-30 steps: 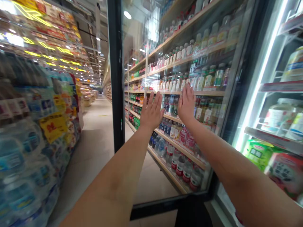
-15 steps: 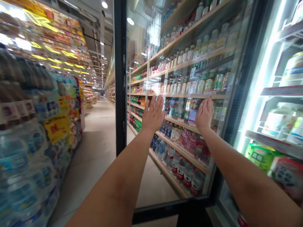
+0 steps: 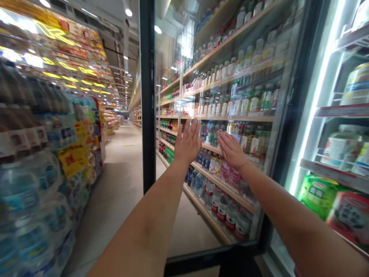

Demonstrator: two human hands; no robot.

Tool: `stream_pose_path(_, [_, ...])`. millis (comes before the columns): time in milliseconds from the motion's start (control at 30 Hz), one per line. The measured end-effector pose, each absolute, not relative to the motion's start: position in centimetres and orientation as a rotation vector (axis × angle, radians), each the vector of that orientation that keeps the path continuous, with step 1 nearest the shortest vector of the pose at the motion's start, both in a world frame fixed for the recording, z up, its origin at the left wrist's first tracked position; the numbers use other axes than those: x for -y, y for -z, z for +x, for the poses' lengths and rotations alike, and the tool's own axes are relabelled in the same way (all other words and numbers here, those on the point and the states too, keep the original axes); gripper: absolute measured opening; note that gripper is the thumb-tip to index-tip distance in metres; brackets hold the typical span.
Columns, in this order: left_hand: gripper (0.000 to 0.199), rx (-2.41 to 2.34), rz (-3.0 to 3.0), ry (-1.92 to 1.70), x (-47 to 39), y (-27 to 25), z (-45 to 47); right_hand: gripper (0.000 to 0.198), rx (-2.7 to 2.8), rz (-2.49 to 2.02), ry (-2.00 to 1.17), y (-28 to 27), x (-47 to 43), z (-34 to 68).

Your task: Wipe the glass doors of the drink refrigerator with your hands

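In front of me stands the glass door [image 3: 173,215] of a drinks cooler, swung out in its black frame [image 3: 148,115]. My left hand [image 3: 187,142] lies flat against the glass, palm forward, with its fingers stretched upward. To its right, my right hand [image 3: 232,150] is also at the glass, tilted to the left with fingers stretched out. I cannot tell whether its whole palm touches. Neither hand holds anything. Through the pane I see shelves of bottled drinks [image 3: 221,209].
At right is the lit cooler interior, with a large bottle [image 3: 341,144], a green pack [image 3: 318,196] and a red pack [image 3: 350,219] on shelves. Stacked water bottles [image 3: 20,192] with a yellow sign [image 3: 72,158] stand at left. Between them runs an aisle floor [image 3: 118,165].
My right hand has moved left across the glass, closer to my left hand, and now tilts leftward. My left hand has stayed on the pane.
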State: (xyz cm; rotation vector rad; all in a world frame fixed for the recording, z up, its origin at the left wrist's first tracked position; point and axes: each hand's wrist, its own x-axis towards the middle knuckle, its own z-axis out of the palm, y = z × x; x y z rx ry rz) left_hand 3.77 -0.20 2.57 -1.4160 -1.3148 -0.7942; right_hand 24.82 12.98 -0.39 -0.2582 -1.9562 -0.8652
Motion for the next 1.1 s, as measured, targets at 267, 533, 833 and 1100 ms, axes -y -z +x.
stream_pose_path(267, [0.066, 1.319, -1.421, 0.808, 0.0, -2.6, 3.6, 0.056, 1.455, -0.604, 0.488, -3.4, -15.1, 24.2])
stream_pose_path(533, [0.066, 1.307, -1.408, 0.793, 0.1, -2.5, 3.7, 0.059, 1.728, -0.420, 0.641, -5.2, -10.6, 19.2])
stream_pose_path(833, [0.065, 1.313, -1.419, 0.801, 0.2, -2.6, 3.7, 0.053, 1.863, -0.319, 0.819, 0.3, -14.1, 26.3])
stream_pose_path(1100, [0.070, 1.298, -1.429, 0.821, 0.0, -2.5, 3.6, 0.057, 1.371, -0.573, 0.518, -4.7, -15.4, 23.4])
